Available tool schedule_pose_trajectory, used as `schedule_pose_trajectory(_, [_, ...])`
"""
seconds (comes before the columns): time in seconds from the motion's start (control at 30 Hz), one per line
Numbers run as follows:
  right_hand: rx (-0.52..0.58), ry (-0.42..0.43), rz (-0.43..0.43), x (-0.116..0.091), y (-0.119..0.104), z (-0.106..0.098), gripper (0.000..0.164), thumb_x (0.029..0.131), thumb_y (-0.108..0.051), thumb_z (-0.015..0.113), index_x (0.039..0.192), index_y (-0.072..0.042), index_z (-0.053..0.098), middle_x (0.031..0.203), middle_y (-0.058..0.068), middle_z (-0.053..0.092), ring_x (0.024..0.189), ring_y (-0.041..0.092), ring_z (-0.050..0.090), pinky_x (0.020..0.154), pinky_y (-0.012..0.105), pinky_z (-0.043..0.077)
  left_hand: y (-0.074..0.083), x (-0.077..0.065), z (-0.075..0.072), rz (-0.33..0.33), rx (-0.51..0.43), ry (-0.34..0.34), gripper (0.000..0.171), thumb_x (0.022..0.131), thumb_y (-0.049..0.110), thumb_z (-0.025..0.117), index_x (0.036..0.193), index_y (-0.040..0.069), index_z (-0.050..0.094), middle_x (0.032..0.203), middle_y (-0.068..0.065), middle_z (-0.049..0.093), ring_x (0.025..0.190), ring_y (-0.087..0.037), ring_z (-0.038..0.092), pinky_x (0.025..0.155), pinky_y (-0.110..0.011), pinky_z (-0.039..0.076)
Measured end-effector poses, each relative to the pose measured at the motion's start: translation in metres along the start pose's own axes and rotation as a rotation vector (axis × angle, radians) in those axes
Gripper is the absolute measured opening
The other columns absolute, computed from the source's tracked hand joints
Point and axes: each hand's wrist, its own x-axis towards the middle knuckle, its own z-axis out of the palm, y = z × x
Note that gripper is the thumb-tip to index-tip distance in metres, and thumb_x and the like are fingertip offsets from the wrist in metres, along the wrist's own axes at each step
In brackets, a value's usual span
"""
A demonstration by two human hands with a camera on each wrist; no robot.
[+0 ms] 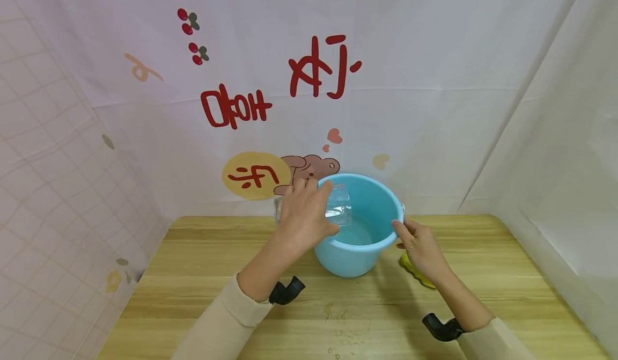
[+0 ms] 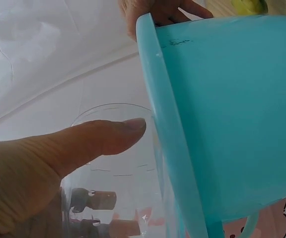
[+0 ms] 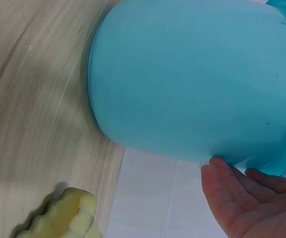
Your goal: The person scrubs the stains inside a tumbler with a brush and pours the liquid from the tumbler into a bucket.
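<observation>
A light blue bucket (image 1: 350, 261) stands on the table near the wall. In my left hand (image 1: 304, 215) I hold a clear drinking glass (image 1: 341, 204), tipped onto its side, with one end over the inside of the bucket. The left wrist view shows my thumb (image 2: 103, 139) along the glass, right by the bucket's rim (image 2: 165, 114). With my right hand (image 1: 425, 250) I grip the bucket's rim on its right side, thumb on top and fingers below outside, as the right wrist view also shows.
A yellow wavy-edged piece (image 1: 412, 269), sponge-like, lies on the wooden table (image 1: 193, 295) right of the bucket, below my right hand. Small wet spots (image 1: 328, 310) mark the tabletop in front. A printed cloth (image 1: 410, 108) hangs behind and at both sides.
</observation>
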Motion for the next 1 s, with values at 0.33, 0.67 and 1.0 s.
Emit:
schedule_pose_trajectory(0.33, [-0.009, 0.011, -0.004, 0.0002, -0.001, 0.0003, 0.055, 0.113, -0.035, 0.048, 0.141, 0.012, 0.057, 0.129, 0.03, 0.066, 0.11, 0.042, 0.069, 0.089, 0.049, 0.06, -0.0003, 0.0018, 0.0014, -0.003, 0.005, -0.002, 0.084, 0.074, 0.038, 0.097, 0.144, 0.01, 0.06, 0.125, -0.014, 0.064, 0.117, -0.033, 0.051, 0.097, -0.049, 0.044])
schedule_pose_trajectory(0.67, [-0.007, 0.009, 0.005, -0.0003, -0.0013, 0.0005, 0.054, 0.113, -0.034, 0.048, 0.141, 0.012, 0.056, 0.13, 0.03, 0.066, 0.11, 0.042, 0.068, 0.089, 0.05, 0.06, -0.0002, 0.0022, 0.0014, 0.002, 0.002, 0.002, 0.081, 0.074, 0.037, 0.097, 0.141, 0.009, 0.061, 0.12, -0.013, 0.065, 0.115, -0.032, 0.051, 0.095, -0.048, 0.044])
schedule_pose_trajectory(1.0, [-0.002, 0.007, 0.006, -0.0003, -0.0008, 0.0014, 0.055, 0.113, -0.034, 0.048, 0.141, 0.012, 0.056, 0.13, 0.03, 0.066, 0.111, 0.042, 0.068, 0.089, 0.048, 0.06, 0.0009, 0.0023, 0.0024, -0.005, 0.019, -0.011, 0.081, 0.073, 0.038, 0.098, 0.139, 0.007, 0.061, 0.118, -0.013, 0.064, 0.112, -0.032, 0.05, 0.092, -0.047, 0.043])
